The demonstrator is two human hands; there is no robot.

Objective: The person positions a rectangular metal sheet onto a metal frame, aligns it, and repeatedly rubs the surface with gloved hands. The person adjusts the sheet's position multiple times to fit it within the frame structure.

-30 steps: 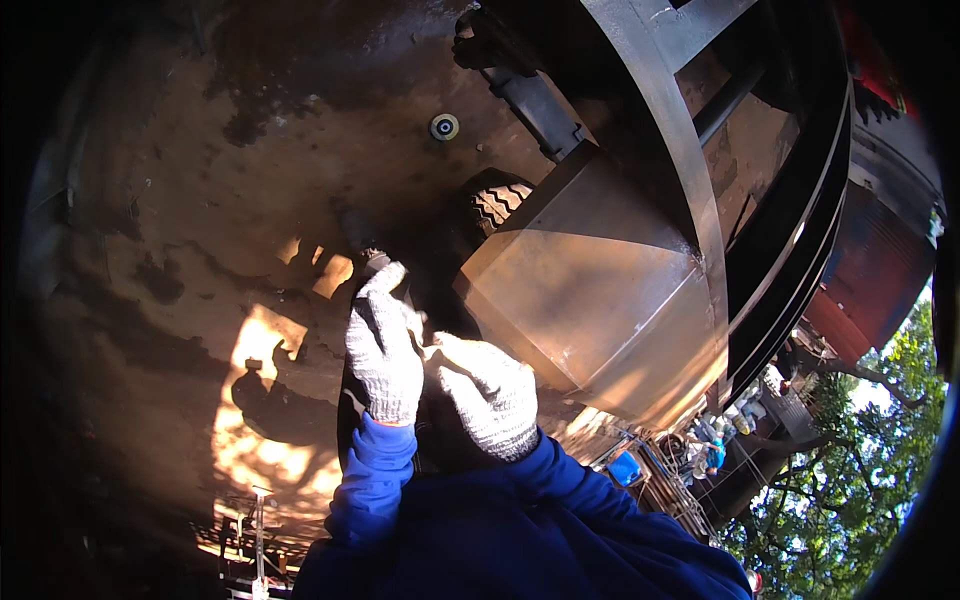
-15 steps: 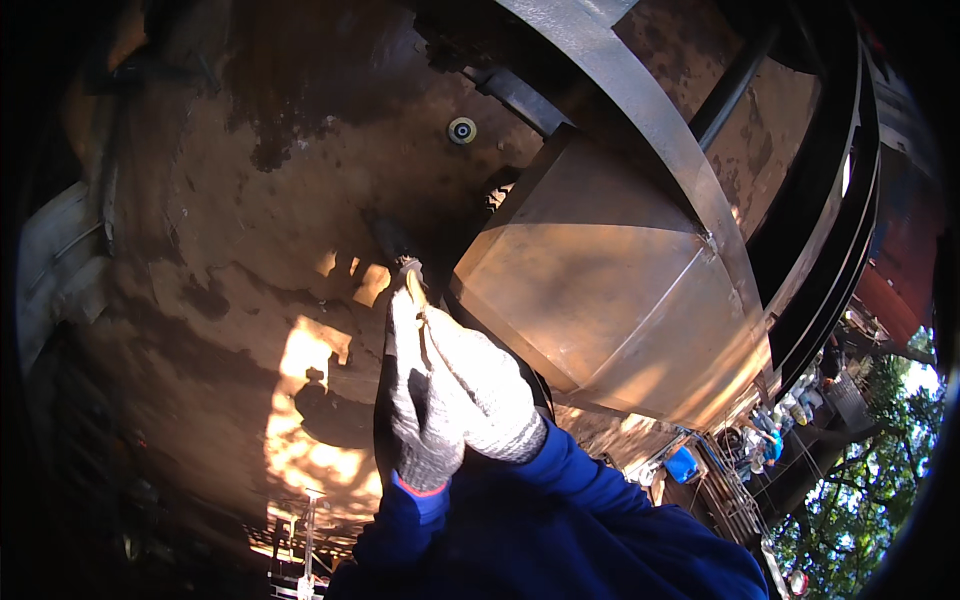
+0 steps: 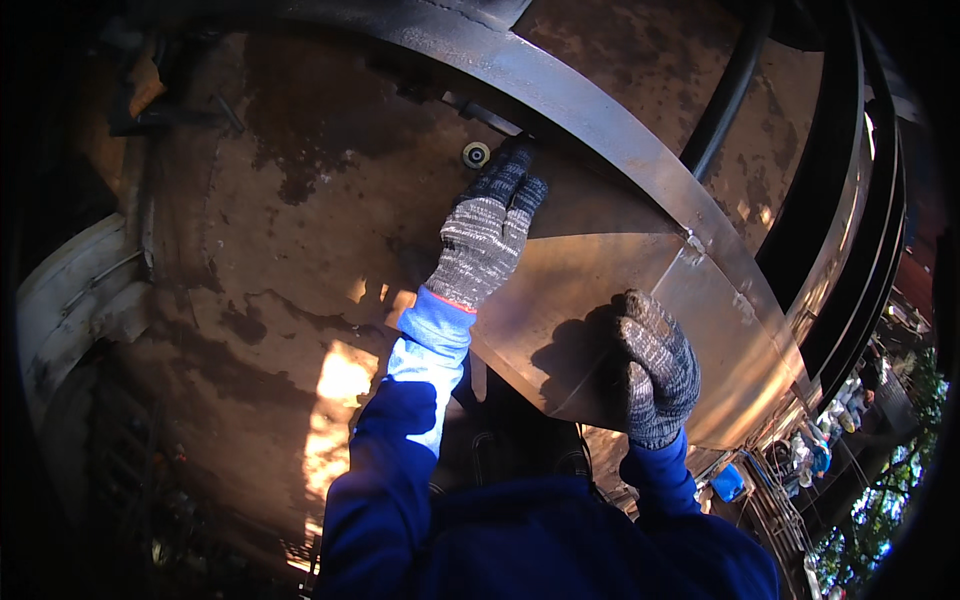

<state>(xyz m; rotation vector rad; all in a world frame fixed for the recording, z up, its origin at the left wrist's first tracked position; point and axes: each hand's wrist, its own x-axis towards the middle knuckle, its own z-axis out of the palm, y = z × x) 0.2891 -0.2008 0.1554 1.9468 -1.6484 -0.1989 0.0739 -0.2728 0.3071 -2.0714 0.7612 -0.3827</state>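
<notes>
Sunlight dapples a stained brown surface (image 3: 330,220) outdoors, with trees (image 3: 880,510) at right. A curved metal band (image 3: 620,120) borders an angular metal box (image 3: 570,265) near centre. The gloved left hand (image 3: 488,225) lies fingers extended at its shaded side; the right hand (image 3: 662,370), loosely curled, is over its sunlit face, contact unclear. The step looks like hand placement; the next move calls for firm purchase.

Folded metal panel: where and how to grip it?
Probably the lower-left edge of the folded metal panel, approached from lower left: that edge stands away from the curved metal band, which borders the upper-right side. The flat faces offer little to pinch.
</notes>
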